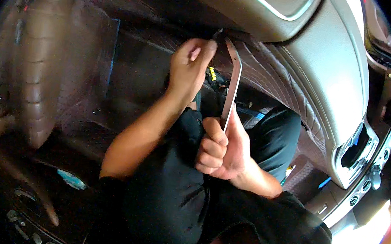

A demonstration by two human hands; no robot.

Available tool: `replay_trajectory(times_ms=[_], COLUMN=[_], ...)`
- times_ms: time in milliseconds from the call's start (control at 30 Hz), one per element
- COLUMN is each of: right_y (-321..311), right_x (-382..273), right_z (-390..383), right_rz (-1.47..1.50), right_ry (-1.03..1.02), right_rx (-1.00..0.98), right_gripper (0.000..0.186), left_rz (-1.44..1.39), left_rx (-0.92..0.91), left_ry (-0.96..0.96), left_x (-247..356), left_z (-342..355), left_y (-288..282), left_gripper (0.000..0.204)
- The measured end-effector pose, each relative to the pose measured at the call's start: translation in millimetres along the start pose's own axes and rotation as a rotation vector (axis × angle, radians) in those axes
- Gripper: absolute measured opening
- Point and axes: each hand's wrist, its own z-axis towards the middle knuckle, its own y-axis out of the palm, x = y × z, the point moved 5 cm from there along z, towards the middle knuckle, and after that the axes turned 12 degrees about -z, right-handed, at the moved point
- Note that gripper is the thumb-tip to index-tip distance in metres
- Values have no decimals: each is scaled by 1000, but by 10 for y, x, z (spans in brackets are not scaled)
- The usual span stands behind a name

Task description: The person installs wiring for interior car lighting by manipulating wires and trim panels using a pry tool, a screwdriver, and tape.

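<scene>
My right hand (227, 154) is closed round a flat, bent metal bar (228, 97), which points up toward the lower edge of the beige dashboard trim (286, 19). My left hand (191, 64) has curled fingers just left of the bar's upper end, at a dark small piece (219, 34) under the trim; what its fingertips grip is hidden. Below that, a small yellow object (212, 74) lies among dark items between my arms. Quilted dark lining (268, 72) runs along under the trim.
I am inside a vehicle, my dark-clothed knees (277, 128) beneath my hands. A brown padded seat (42, 87) stands at the left, a control console (31, 224) at lower left. Panel with round knobs (366, 186) and bright opening (377, 228) are at the right.
</scene>
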Motion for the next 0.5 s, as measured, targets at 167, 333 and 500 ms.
replay_trajectory(times_ms=[167,333,500], right_y=[-29,15,-4], right_x=[41,67,53], right_z=[194,341,432], right_rz=[54,38,-13], right_ry=[-87,-148,-201], right_rx=[-45,-27,196], right_gripper=[68,68,68], left_rz=[-12,-109,211], left_rx=[-227,-259,-131], left_ry=[-178,-281,-205], left_x=[-241,-305,89], left_z=[172,244,185], left_y=[-28,-85,-1], left_gripper=[17,16,24])
